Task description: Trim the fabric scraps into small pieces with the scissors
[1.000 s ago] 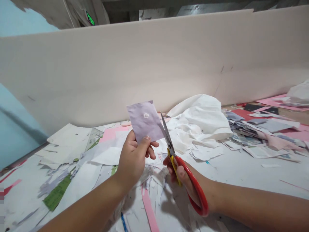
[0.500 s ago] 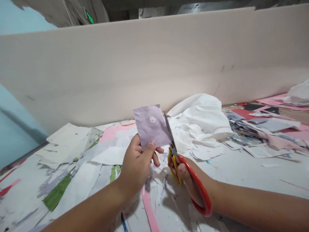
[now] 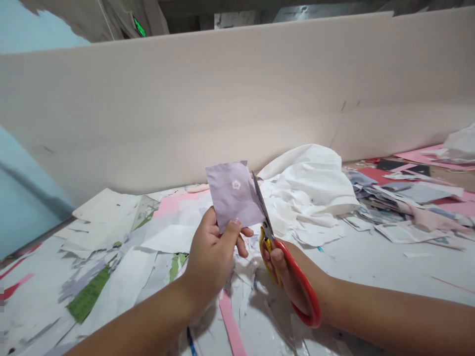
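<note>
The left hand (image 3: pixel 211 254) pinches a lilac paper piece (image 3: pixel 230 195) between thumb and fingers, while the right hand (image 3: pixel 293 282) clamps red-handled scissors (image 3: pixel 309 309), blades at the paper's right edge. Paper scraps (image 3: pixel 166 237) litter the table (image 3: pixel 371 267), with a crumpled white sheet (image 3: pixel 308 190) and stacked cuttings (image 3: pixel 404 195) before a pale partition (image 3: pixel 222 104)

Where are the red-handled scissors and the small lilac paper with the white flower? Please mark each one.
Red-handled scissors (image 3: pixel 267 230): head view, point on the blade pivot.
Lilac paper (image 3: pixel 233 202): head view, point on its middle, below the flower.
</note>
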`<state>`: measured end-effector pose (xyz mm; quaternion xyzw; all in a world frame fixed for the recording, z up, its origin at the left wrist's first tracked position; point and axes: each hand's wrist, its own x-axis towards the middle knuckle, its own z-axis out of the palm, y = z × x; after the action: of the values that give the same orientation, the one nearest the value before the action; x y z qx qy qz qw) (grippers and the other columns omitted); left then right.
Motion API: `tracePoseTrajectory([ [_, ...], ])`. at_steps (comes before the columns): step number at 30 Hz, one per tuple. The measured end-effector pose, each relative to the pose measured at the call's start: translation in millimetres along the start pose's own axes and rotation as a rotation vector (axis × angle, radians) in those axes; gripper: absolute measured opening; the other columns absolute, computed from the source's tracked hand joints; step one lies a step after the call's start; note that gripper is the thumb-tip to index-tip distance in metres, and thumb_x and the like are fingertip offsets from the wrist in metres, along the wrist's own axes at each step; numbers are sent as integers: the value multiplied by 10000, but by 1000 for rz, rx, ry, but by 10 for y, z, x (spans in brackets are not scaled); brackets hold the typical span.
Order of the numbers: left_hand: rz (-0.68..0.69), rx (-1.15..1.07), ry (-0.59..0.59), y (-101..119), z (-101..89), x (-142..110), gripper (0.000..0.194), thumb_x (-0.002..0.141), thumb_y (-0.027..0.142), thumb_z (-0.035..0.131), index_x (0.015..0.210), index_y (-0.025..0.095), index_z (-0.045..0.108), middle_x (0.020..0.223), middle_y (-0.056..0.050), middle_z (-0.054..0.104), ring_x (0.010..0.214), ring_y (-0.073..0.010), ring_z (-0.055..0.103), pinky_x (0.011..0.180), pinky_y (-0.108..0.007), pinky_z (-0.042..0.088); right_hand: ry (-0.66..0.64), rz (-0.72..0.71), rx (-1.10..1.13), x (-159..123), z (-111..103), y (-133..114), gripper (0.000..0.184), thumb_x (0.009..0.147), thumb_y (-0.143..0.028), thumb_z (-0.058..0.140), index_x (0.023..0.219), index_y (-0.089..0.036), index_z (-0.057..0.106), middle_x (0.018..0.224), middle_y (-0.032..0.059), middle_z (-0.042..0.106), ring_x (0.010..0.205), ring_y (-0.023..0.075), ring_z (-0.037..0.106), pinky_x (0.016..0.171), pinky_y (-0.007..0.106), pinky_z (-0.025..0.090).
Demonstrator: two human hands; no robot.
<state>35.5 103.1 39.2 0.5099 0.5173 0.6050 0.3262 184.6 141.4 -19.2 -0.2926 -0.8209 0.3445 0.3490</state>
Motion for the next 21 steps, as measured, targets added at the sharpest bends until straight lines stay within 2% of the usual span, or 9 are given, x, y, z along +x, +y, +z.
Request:
tracePoseTrajectory([
  [8, -6, -32, -1, -3, 2, -5, 110, 806, 304, 515, 838, 205, 479, 631, 43, 634, 407, -61, 526, 462, -201, 419, 8, 4, 28, -1, 6, -7, 530, 850, -623, 115, 652, -190, 350, 567, -20, 372, 519, 112, 315, 482, 256, 285],
  [21, -12, -77, -37, -33, -16, 16, 95, 823, 297, 508, 847, 210, 479, 632, 61, 628, 410, -43, 516, 473, -183, 421, -26, 125, 83, -33, 37, -5, 578, 798, -697, 114, 631, -197, 351, 492, -20, 390, 434, 99, 328, 407, 239, 274],
])
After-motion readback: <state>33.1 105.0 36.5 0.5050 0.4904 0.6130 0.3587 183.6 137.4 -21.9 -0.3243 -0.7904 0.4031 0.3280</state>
